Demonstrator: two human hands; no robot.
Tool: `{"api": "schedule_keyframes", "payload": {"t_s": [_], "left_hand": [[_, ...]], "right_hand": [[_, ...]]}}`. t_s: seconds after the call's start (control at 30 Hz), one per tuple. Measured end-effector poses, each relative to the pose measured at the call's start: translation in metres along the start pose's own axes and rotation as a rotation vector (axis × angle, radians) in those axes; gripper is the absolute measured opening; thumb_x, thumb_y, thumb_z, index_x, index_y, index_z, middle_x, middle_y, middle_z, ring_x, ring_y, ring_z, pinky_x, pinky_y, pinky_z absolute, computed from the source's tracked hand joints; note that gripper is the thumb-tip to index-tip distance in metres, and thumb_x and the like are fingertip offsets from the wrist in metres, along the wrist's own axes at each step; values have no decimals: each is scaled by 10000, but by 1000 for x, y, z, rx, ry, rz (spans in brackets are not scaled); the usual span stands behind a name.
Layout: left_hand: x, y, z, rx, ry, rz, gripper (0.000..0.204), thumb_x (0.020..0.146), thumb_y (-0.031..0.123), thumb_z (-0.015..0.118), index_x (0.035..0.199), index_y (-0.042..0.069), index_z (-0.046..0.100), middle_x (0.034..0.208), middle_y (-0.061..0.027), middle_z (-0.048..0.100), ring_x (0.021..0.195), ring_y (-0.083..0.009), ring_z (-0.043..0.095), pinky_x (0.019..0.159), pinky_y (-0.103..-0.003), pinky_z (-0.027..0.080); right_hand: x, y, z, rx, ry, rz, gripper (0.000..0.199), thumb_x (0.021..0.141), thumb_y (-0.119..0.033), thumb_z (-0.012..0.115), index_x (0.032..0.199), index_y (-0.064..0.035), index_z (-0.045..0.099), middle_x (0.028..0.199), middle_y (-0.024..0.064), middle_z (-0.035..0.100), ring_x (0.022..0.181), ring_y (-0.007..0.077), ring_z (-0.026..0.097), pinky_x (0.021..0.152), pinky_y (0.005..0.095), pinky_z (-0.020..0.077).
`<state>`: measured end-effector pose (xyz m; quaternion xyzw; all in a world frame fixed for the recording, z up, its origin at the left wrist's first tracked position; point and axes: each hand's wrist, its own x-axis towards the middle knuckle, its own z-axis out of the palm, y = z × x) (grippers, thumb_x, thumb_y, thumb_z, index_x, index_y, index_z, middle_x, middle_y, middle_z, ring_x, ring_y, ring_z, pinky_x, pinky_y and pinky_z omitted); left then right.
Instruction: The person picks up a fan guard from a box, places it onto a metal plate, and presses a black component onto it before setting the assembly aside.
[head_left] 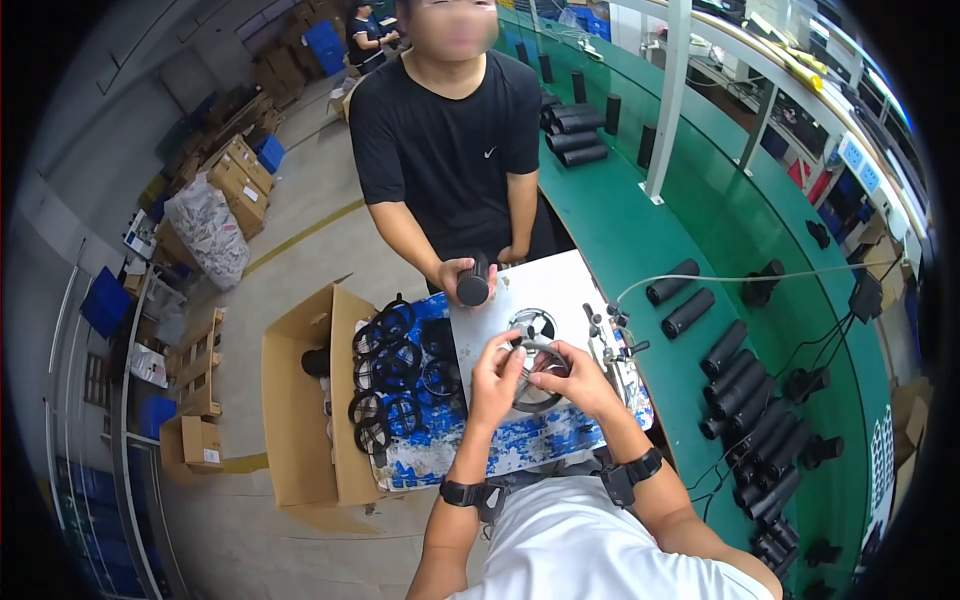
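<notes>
My left hand (494,378) and my right hand (577,381) are both closed on a dark round ring (540,408), one at each side, with the thumbs toward its middle. The ring is held above a pale metal plate (485,330) on the worktable. Just beyond my fingers, a round dark-rimmed fixture (545,321) is set in the plate, partly covered by my hands. Small metal clamp-like fittings (604,335) stand to the right of my right hand. My fingers hide part of the ring.
Across the table, a person in black holds a black cylinder (472,286). Several black spoked rings (385,375) lie at the left, beside an open cardboard box (293,400). On the right, a green bench (640,240) carries many black tubes (735,380) and a thin hose.
</notes>
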<state>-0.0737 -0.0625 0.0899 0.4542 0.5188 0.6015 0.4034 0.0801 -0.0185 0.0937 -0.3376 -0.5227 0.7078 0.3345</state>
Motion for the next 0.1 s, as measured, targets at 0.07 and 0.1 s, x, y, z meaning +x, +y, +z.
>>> {"api": "schedule_keyframes", "payload": {"t_s": [0.07,0.1], "left_hand": [[1,-17,-2,-46,28,-116,283,952,148,575,1208,30,544,760,20,563,633,-33,469,563,-179,379],[6,-26,-3,-75,53,-165,302,947,162,592,1214,30,545,750,7,579,662,-47,503,590,-195,407]], "right_hand": [[-3,10,-3,-13,21,0,260,778,-52,757,985,-35,600,862,2,618,775,61,579,676,205,469],[3,11,-4,-70,45,-16,289,779,-50,756,1018,-28,594,879,4,623,770,71,582,681,213,477]]}}
